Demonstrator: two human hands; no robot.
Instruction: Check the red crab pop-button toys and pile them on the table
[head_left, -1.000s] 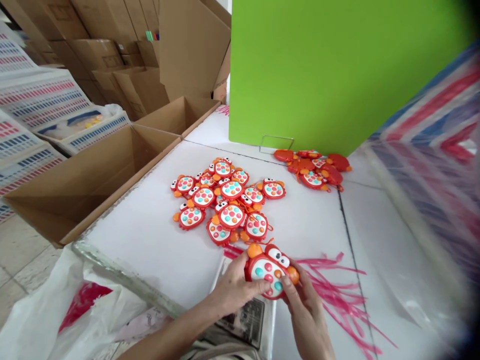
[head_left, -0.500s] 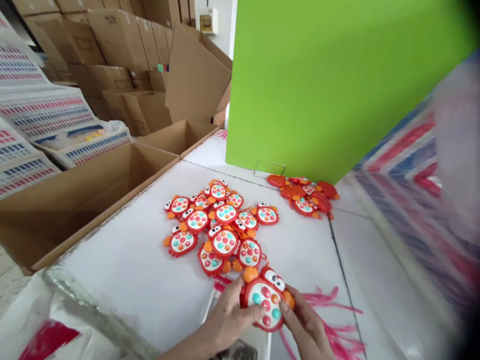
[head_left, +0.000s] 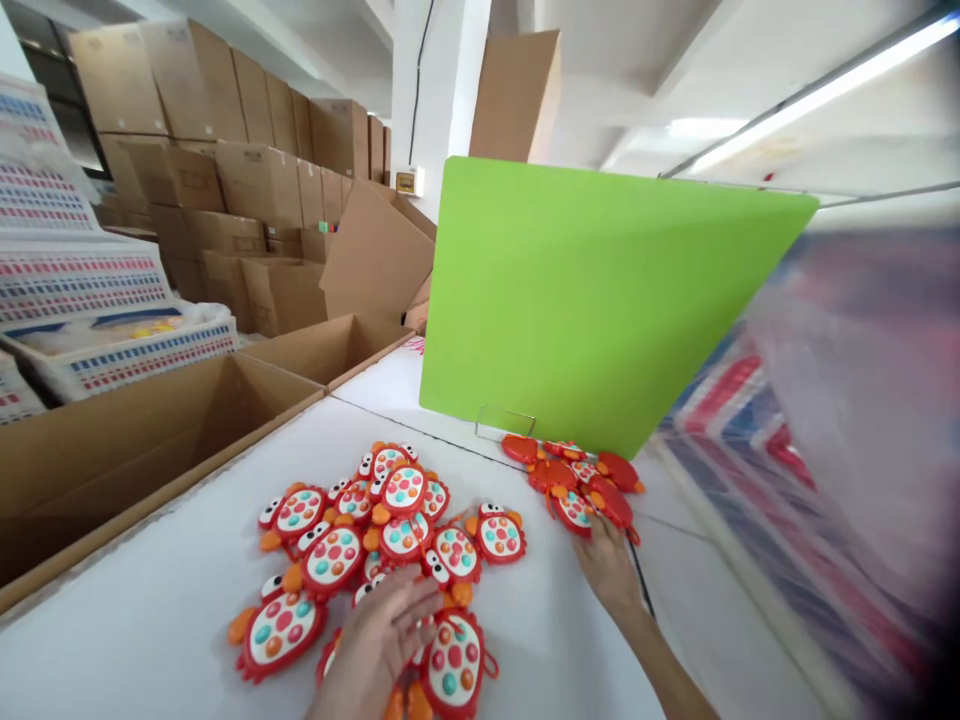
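Red crab toys with white bellies, coloured round bumps and big eyes lie in a loose pile (head_left: 332, 556) on the white table. Over the near side of that pile is my left hand (head_left: 386, 630), its fingers apart and slightly curled; the crab toys under it are partly hidden. A crab toy (head_left: 455, 660) lies just right of this hand. Farther off, my right hand (head_left: 607, 565) reaches to a second group of crab toys (head_left: 553, 477), several of them face down. Its fingers close at the lower edge of a face-up crab toy (head_left: 574, 510); the fingertips are partly hidden.
A bright green board (head_left: 592, 300) stands behind the second group, with a wire stand (head_left: 506, 422) at its foot. Open cardboard boxes (head_left: 225, 400) line the table's left edge. White crates (head_left: 150, 355) and stacked cartons stand beyond. Striped, plastic-covered goods are at the right.
The crab toy held in both hands is no longer between them. My right hand has moved forward to the far group; my left is over the near pile. The view has tilted up.
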